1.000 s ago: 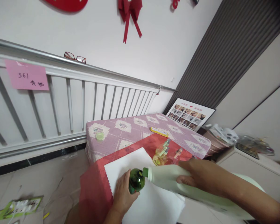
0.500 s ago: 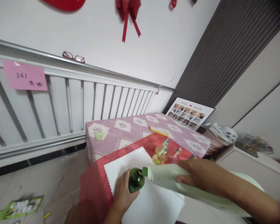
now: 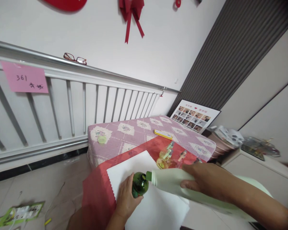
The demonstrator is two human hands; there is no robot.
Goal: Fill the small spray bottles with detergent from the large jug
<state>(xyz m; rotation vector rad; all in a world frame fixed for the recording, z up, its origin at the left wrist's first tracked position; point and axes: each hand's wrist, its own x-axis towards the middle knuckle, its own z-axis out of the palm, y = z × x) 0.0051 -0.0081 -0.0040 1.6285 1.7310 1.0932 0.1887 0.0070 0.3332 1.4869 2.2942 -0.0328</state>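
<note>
My left hand [image 3: 126,199] is wrapped round a small dark green bottle [image 3: 140,184] that stands on a white cloth [image 3: 132,166]. My right hand [image 3: 206,180] grips a large pale green bottle [image 3: 172,183], tipped on its side with its green spout touching the small bottle's top. Both sit over a red cloth [image 3: 96,188] on the table's near part.
Small yellowish glass bottles [image 3: 165,159] stand just behind the big bottle. A yellow flat object [image 3: 163,134] and a pale green cap [image 3: 102,139] lie on the pink patterned tablecloth [image 3: 134,127]. A white radiator [image 3: 69,102] with red glasses [image 3: 75,58] on top stands behind; a photo board [image 3: 194,115] leans right.
</note>
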